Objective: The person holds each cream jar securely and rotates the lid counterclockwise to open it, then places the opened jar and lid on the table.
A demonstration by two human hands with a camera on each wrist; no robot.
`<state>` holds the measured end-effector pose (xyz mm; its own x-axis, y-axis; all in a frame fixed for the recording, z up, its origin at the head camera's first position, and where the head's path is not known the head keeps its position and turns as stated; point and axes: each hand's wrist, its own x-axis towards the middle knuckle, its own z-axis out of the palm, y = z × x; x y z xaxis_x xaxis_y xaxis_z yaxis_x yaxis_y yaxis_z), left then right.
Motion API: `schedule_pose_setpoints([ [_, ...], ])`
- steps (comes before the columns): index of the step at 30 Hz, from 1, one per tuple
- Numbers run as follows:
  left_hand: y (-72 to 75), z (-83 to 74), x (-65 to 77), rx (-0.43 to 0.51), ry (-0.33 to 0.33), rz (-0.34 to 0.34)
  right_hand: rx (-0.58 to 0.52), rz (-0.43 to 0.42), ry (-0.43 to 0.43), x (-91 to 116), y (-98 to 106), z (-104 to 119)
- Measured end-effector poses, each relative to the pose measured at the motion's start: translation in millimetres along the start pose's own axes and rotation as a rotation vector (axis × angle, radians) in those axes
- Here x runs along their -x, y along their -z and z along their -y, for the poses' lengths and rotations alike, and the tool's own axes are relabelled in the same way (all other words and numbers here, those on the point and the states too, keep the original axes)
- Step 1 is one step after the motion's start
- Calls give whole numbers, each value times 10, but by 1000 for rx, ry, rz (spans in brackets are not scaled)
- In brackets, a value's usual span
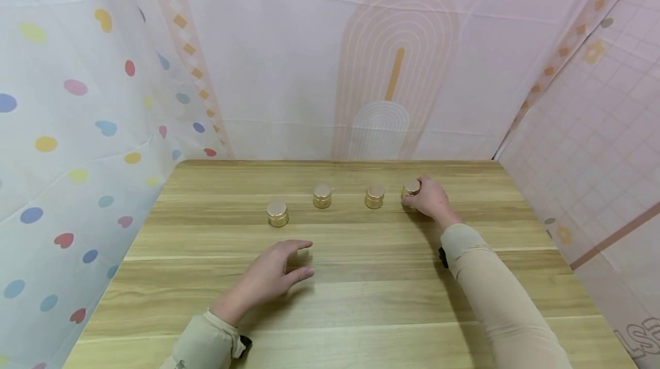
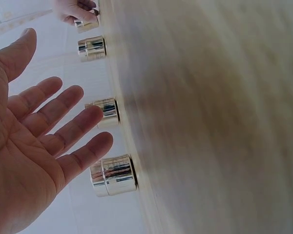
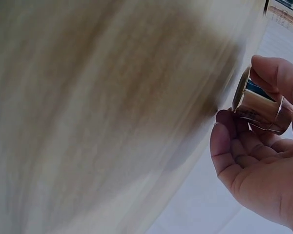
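Between the thumb and curled fingers of my right hand [image 1: 429,199] is a small shiny gold jar [image 3: 261,103], the rightmost of a loose row. In the right wrist view its base shows close to the table surface, and part of its side is hidden by the fingers. To its left stand three more upright gold jars: one close by [image 1: 374,196], a middle one [image 1: 322,196] and the leftmost one [image 1: 278,214], set a little nearer. My left hand [image 1: 270,274] hovers in front of the leftmost jar, fingers extended, thumb apart, palm bare in the left wrist view.
A wood-grain table [image 1: 356,300] spreads beneath both hands. Along its far edge hangs a pale patterned curtain [image 1: 278,71], with a dotted cloth [image 1: 77,185] at the left and a grid-patterned one [image 1: 608,145] at the right.
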<state>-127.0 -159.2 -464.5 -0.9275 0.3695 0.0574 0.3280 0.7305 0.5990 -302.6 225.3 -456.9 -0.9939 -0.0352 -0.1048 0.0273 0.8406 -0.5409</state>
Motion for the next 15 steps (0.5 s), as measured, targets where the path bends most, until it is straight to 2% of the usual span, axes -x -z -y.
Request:
schedule_pose_setpoints([
  [9, 0, -9, 2, 12, 6, 2, -22, -20, 62, 8, -2, -42],
  [15, -9, 1, -5, 20, 6, 4, -56, -1, 80, 22, 3, -96],
])
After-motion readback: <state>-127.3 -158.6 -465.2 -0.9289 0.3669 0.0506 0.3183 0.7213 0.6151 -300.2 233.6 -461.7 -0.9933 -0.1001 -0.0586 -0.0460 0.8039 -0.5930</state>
